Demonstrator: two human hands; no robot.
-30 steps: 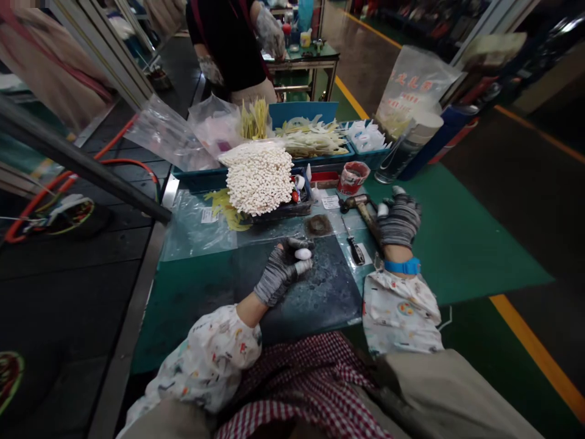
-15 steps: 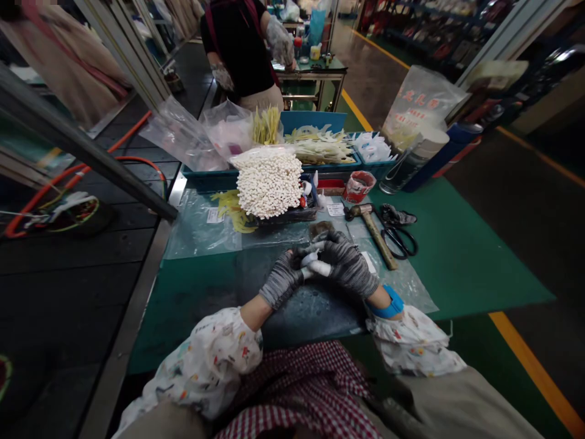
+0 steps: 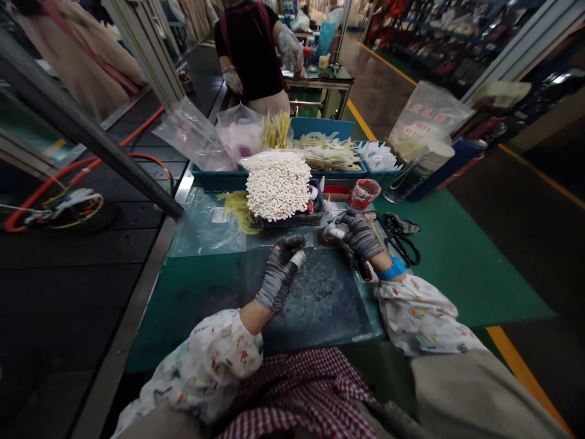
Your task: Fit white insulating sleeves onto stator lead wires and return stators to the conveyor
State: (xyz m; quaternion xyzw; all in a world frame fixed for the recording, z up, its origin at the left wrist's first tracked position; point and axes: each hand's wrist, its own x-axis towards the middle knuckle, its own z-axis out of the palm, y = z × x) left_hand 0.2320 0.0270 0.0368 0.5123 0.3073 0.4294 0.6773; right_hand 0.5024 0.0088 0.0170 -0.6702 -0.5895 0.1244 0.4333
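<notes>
My left hand, in a grey knit glove with a white-wrapped thumb, hovers above the dark mat. Its thumb stands apart from the bent fingers, and nothing shows between them. Further forward and to the right, my right hand wears a matching glove. Its fingers are drawn together near the mat's far edge; what they hold, if anything, cannot be made out. Beside that hand lies a hammer, mostly covered by it. Black-handled scissors rest just to the right. Ahead sits a bundle of many white sticks.
Yellow strips lie left of the bundle. Behind are teal trays with pale strips and white pieces. A red tub, a clear bottle and a plastic bag stand at right. A co-worker stands beyond.
My hands were together around a small white piece and are now apart. The right one has moved forward over the hammer; the left has shifted slightly. The view has tilted a little.
</notes>
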